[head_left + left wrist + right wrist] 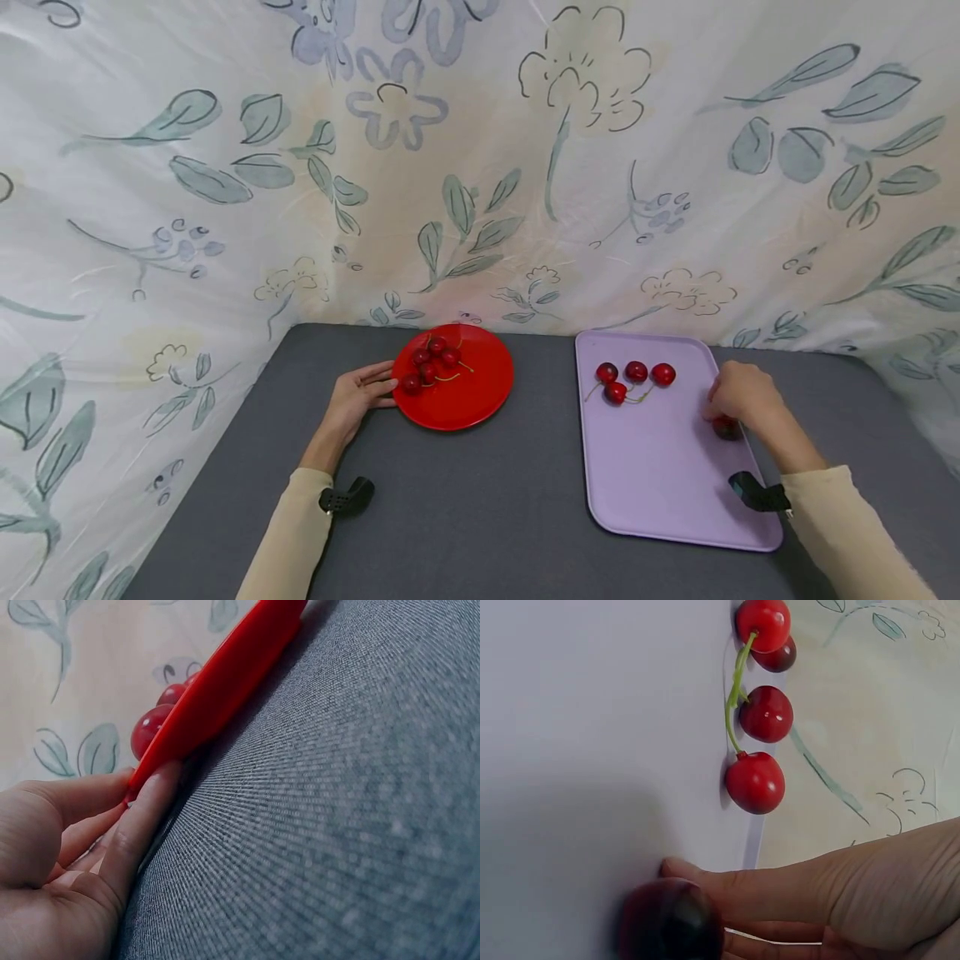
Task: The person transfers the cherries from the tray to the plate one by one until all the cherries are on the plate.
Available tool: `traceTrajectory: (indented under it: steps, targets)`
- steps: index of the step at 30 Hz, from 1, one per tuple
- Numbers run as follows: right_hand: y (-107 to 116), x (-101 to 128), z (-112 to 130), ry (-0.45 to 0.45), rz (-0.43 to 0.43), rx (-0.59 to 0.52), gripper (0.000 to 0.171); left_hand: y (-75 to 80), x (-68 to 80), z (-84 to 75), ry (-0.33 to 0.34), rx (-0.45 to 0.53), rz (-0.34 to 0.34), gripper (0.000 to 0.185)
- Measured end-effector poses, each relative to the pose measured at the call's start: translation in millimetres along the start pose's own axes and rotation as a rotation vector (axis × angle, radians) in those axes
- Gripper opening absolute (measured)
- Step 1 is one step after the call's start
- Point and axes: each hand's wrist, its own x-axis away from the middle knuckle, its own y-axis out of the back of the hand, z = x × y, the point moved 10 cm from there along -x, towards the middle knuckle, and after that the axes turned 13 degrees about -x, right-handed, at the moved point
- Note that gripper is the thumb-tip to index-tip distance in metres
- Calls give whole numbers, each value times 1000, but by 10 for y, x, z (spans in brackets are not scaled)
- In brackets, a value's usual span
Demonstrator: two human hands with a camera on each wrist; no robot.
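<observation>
At the tray's (660, 483) right edge, right hand (738, 398) apparently pinching a cherry (725, 427); left hand (356, 402) flat against the plate rim (480, 404).

No readable text, label, brand, number or sign anywhere in the three views. Only drawn flowers and leaves on the cloth backdrop (480, 167) beyond the fingers, no lettering among them. Nothing printed on the red plate (480, 400) touching the left fingers (378, 385), nothing on the lilac tray (660, 467) under the right fingers (712, 408), nothing on the grey desk (465, 517).
</observation>
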Motion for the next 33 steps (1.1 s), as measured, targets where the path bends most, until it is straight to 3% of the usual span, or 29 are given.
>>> traceTrajectory:
  steps: [9,15,25,33]
  targets:
    - [-24,34,59,71,-14,-29,27,-2,15,-17,-4,-13,-2,48]
    - [-40,21,33,57,-17,-67,24,4,12,-14,3,-2,-6,48]
    - [-114,3,-11,81,95,-121,14,-7,18,-8,2,11,-6,49]
    - [-173,18,8,90,188,-322,19,-4,24,-10,-6,-1,-13,47]
